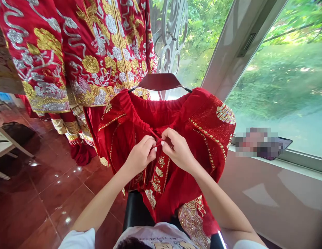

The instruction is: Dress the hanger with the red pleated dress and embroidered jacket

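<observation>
A red skirt (176,186) with gold beading and embroidery hangs in front of me, its gathered waistband (136,116) spread on a dark clothes hanger (161,81). At the waistband's front opening, a thin red drawstring (153,132) runs to my fingers. My left hand (144,152) pinches the drawstring between thumb and fingers. Close beside it, my right hand (175,147) is also closed on the drawstring, thumb against forefinger. The two hands nearly meet over the skirt's embroidered front panel (159,173). Between the fingertips, the exact shape of the string is partly hidden.
A red jacket (75,62) with gold and silver embroidery hangs behind to the left. Windows (285,90) line the right, with a phone (276,147) on the sill. A white chair (7,152) stands on the tiled floor at left. Something black (136,209) lies beneath the skirt.
</observation>
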Tool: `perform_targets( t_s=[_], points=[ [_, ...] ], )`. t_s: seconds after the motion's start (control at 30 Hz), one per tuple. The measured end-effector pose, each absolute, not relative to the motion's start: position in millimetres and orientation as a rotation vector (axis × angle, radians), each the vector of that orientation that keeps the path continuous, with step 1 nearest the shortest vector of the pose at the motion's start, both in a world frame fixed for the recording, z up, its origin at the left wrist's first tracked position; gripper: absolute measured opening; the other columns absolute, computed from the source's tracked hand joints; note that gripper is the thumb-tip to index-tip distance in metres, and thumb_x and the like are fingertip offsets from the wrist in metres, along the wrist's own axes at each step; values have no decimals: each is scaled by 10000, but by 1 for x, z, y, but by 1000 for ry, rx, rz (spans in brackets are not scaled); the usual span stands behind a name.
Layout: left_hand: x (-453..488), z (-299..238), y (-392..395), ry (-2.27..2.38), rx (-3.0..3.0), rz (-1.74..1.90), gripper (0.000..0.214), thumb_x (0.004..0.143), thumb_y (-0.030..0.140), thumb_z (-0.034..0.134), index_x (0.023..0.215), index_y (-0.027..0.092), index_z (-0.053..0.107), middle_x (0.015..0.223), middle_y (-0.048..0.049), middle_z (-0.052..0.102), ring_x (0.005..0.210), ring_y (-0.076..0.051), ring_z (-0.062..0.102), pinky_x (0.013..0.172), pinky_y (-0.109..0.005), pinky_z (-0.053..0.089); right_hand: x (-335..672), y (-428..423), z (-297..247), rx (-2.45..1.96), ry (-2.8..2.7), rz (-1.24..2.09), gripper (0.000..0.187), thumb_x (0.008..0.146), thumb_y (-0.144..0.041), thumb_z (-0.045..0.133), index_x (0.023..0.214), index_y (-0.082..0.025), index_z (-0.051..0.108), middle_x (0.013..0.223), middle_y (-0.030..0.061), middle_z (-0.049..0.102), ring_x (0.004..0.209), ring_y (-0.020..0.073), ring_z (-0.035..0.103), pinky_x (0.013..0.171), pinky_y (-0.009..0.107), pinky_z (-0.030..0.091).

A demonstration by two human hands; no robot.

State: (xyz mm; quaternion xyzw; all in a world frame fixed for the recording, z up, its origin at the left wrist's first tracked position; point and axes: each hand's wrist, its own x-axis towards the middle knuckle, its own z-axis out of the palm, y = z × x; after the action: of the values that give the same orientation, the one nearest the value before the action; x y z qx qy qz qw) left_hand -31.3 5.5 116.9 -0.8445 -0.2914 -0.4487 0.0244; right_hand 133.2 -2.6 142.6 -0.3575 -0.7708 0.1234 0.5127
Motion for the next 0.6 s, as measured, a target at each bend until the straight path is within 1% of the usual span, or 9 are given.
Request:
perform_targets(
  t_s=[0.1,0.17,0.2,0.27,0.33,0.37,0.47,0.53,0.6],
  points=[
    [-18,104,-2,-991,-2806,-1706,182,957,245,366,828,191,483,835,-31,542,746,-131,539,688,-249,484,125,-5,135,-767,-1615,589,64,788,-163,461,748,-210,444,731,-7,477,668,126,443,597,245,381],
    [-12,98,-5,-1023,-2785,-1829,140,946,242,406,854,190,498,846,-28,551,731,-122,544,660,-232,482,121,-7,131,-674,-1425,818,54,793,-204,466,741,-207,450,759,-7,481,659,113,441,590,236,395],
    [-10,97,-7,-1032,-2736,-1831,96,932,229,439,875,191,506,855,-26,559,726,-118,548,649,-224,480,119,-7,129,-644,-1334,923,57,785,-216,470,734,-206,448,763,-10,479,632,103,430,560,227,389],
    [-11,98,-8,-997,-2597,-1737,33,897,182,487,903,194,518,866,-23,582,737,-118,565,653,-217,479,117,-7,127,-626,-1188,1088,56,772,-235,470,733,-206,444,756,-20,475,540,77,375,459,205,330],
    [-14,104,-9,-893,-2430,-1602,70,873,143,494,915,191,520,865,-29,604,755,-127,585,661,-219,482,118,-7,128,-626,-1163,1139,70,777,-262,482,747,-209,447,765,-23,496,463,56,319,385,197,257],
    [-16,107,-10,-827,-2340,-1549,81,866,134,489,919,188,519,854,-33,612,754,-132,593,655,-221,482,120,-8,128,-632,-1213,1094,83,777,-269,502,749,-209,453,774,-20,518,446,51,321,373,197,249],
    [-22,114,-11,-668,-2135,-1412,89,855,131,492,926,173,525,809,-41,633,728,-142,615,645,-234,486,127,-12,131,-704,-1505,751,93,743,-226,575,734,-203,485,738,-8,571,465,63,417,413,200,321],
    [-25,114,-12,-627,-2086,-1323,108,847,120,513,944,161,539,800,-45,652,717,-143,631,646,-237,488,131,-14,132,-820,-1682,483,96,714,-179,571,698,-204,479,633,-22,544,480,80,441,451,205,340],
    [-25,108,-13,-648,-2088,-1262,118,833,105,545,941,152,549,788,-42,662,694,-138,634,635,-235,484,131,-13,130,-984,-1792,277,105,709,-166,529,668,-210,442,555,-41,484,462,85,404,467,216,318]
  ],
)
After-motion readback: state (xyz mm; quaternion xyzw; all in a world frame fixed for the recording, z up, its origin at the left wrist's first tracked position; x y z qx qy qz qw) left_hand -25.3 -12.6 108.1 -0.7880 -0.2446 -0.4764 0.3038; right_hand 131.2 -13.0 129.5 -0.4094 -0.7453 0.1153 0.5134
